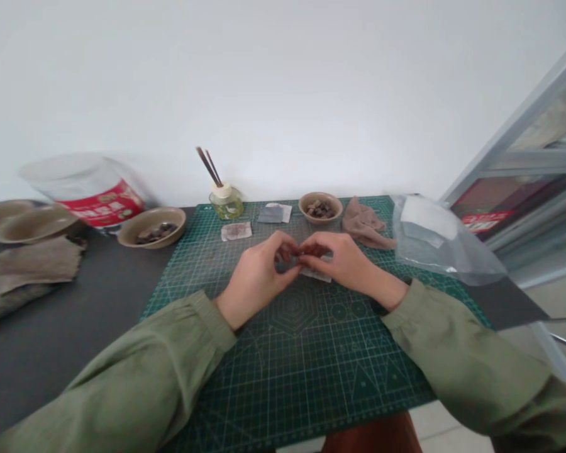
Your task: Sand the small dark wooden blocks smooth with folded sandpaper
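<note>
My left hand (259,274) and my right hand (342,261) meet above the middle of a green cutting mat (283,358). Both have thumb and fingers pinched together, and the fingertips of the two touch. Between them is something small and dark, too small to make out. Just behind and below my right fingers lies a whitish packet (316,274), partly covered by that hand. Farther back on the mat are a small printed packet (236,231) and a grey and white packet (274,213).
Behind my hands stands a bowl of dark pieces (321,207), beside a brown cloth (365,223) and a clear plastic bag (443,239). A reed diffuser (226,200), another bowl (152,228), a large red-labelled container (87,192) and grey-brown fabric (28,267) are to the left.
</note>
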The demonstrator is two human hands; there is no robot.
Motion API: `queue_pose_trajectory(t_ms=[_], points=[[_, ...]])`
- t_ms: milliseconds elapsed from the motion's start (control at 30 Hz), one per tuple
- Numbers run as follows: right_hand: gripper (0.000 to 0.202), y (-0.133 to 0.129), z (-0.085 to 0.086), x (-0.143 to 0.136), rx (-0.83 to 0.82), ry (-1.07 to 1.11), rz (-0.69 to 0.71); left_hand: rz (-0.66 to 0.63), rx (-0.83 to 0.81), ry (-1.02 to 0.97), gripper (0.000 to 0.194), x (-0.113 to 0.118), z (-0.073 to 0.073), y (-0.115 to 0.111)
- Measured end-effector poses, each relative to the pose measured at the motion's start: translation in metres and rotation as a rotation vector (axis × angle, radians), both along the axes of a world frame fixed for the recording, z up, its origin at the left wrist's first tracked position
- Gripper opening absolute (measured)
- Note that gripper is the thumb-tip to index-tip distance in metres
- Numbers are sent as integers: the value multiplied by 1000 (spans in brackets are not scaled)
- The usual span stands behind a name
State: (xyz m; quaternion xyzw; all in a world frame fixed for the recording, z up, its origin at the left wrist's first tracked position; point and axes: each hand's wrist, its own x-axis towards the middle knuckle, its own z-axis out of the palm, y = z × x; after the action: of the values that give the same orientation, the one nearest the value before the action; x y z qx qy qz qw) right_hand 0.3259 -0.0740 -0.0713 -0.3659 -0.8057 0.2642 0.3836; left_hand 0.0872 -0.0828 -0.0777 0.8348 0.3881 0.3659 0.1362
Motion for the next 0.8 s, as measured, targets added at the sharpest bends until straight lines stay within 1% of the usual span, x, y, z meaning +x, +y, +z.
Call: queue_pose_trajectory(t_ms=[67,133,200,233,300,400,467,533,700,800], points=[[10,0,3,6,-39,5,-26,-16,-11,24,45,0,-1,-2],[10,1,9,14,-91,-3,-50,-71,-31,67,60,0,-1,-4],[10,1,15,21,-144,-15,-61,-154,-51,131,64,0,-1,-7],[10,1,17,23,-170,-26,-63,-194,-43,185,63,1,0,-9],[13,0,20,26,-194,-59,-54,-202,-17,251,53,1,2,-12],[12,-4,21,24,-191,-114,-36,-141,14,297,43,1,5,-16],[9,-6,19,21,-197,-146,-28,-116,7,309,37,-1,6,-18],[6,-6,16,18,-208,-181,-23,-108,-6,310,34,-2,5,-18],[7,-3,12,17,-92,-295,-34,-84,9,311,32,-6,1,-18],[12,-3,12,18,-80,-320,-19,-78,14,308,31,-6,1,-19]])
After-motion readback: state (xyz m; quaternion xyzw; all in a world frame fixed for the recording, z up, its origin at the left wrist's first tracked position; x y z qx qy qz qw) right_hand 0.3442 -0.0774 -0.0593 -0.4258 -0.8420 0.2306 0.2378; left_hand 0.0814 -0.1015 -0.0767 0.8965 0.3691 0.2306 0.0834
